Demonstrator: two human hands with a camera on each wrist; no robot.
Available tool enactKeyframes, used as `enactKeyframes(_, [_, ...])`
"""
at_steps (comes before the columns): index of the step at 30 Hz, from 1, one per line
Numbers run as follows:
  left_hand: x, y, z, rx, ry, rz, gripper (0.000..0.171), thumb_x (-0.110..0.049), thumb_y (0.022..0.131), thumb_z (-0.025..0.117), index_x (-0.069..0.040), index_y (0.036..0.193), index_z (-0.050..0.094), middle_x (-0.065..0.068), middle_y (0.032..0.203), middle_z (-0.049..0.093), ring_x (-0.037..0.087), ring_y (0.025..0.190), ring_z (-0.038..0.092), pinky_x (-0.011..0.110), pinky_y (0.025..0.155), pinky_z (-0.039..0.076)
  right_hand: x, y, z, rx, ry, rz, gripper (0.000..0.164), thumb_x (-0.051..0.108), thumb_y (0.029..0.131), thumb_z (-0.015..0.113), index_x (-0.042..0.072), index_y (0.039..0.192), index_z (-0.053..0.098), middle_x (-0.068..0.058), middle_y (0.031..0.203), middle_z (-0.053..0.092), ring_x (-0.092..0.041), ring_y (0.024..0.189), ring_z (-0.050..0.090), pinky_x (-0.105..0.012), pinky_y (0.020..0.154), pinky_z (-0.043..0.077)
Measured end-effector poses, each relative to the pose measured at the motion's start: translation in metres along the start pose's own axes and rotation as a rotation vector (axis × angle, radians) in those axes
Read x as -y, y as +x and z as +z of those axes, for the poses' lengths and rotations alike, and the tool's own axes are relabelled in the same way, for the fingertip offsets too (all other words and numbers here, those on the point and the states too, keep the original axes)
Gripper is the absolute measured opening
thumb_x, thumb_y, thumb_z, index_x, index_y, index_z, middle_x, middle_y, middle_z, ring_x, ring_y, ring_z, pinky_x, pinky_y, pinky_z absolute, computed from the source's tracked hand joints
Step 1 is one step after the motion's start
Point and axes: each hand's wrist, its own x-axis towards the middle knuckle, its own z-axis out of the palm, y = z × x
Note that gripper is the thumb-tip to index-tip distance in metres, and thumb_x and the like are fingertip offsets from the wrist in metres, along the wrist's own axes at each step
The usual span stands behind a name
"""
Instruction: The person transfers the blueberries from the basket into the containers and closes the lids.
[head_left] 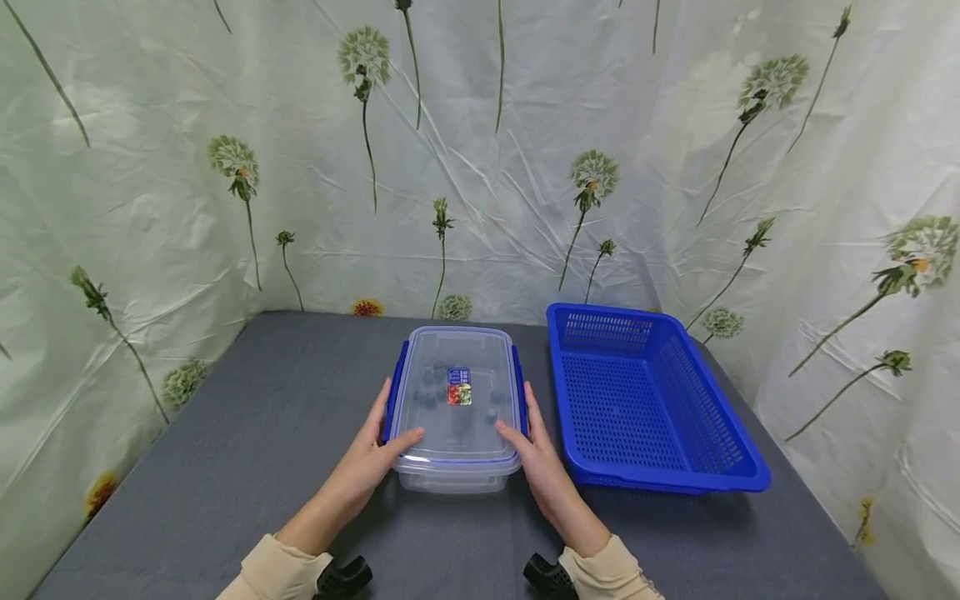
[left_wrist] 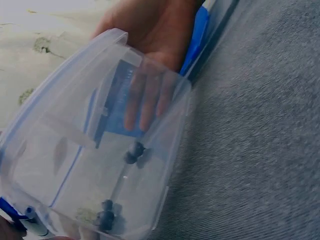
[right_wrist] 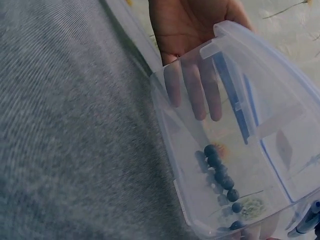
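Note:
A clear plastic food container with a closed lid and blue side clips sits on the table in the head view. Inside it, small dark round pieces that look like blueberries show through the wall in the right wrist view. My left hand grips the container's left side, thumb over the lid's near corner and fingers along the wall. On the opposite side my right hand holds it the same way. Seen through the clear plastic, the fingers of the left hand lie against the side. A small colourful label marks the lid.
To the right of the container stands a blue perforated plastic basket. Both rest on a table covered in grey cloth. A white curtain with a dandelion print hangs behind and at the sides.

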Motion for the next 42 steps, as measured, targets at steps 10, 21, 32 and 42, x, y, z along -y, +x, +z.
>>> enactKeyframes(10, [0.004, 0.000, 0.005, 0.027, -0.030, 0.006, 0.100, -0.033, 0.107, 0.064, -0.039, 0.171, -0.012, 0.009, 0.182, -0.010, 0.049, 0.166, 0.002, 0.074, 0.128, 0.012, -0.007, 0.001, 0.001, 0.034, -0.001, -0.056, 0.085, 0.026, 0.112, 0.049, 0.028, 0.173, -0.009, -0.002, 0.182, -0.011, -0.032, 0.169, -0.010, -0.065, 0.134, -0.006])
enactKeyframes(21, [0.003, 0.002, 0.002, 0.037, 0.027, 0.007, 0.092, -0.033, 0.109, 0.060, -0.045, 0.171, -0.007, 0.007, 0.183, -0.008, 0.046, 0.167, 0.000, 0.074, 0.130, 0.006, -0.003, 0.002, 0.002, 0.030, -0.005, -0.048, 0.080, 0.022, 0.111, 0.050, 0.023, 0.175, 0.002, -0.007, 0.183, -0.004, -0.035, 0.169, -0.005, -0.065, 0.135, -0.001])
enactKeyframes(32, [0.004, 0.004, 0.002, 0.041, 0.065, -0.007, 0.092, -0.036, 0.109, 0.059, -0.042, 0.171, -0.008, 0.007, 0.183, -0.010, 0.047, 0.167, -0.001, 0.076, 0.129, 0.004, -0.006, 0.002, 0.001, 0.023, -0.064, -0.043, 0.079, 0.026, 0.112, 0.048, 0.024, 0.175, -0.001, -0.006, 0.183, -0.006, -0.035, 0.169, -0.007, -0.068, 0.133, -0.005])
enactKeyframes(42, [-0.003, 0.003, -0.008, 0.034, 0.284, 0.038, 0.100, -0.044, 0.106, 0.066, -0.030, 0.174, -0.006, 0.018, 0.181, 0.007, 0.047, 0.164, 0.020, 0.070, 0.130, 0.021, 0.012, -0.012, 0.002, -0.026, -0.439, -0.050, 0.078, 0.034, 0.113, 0.052, 0.015, 0.174, 0.007, -0.021, 0.180, 0.009, -0.048, 0.166, 0.011, -0.075, 0.130, 0.012])
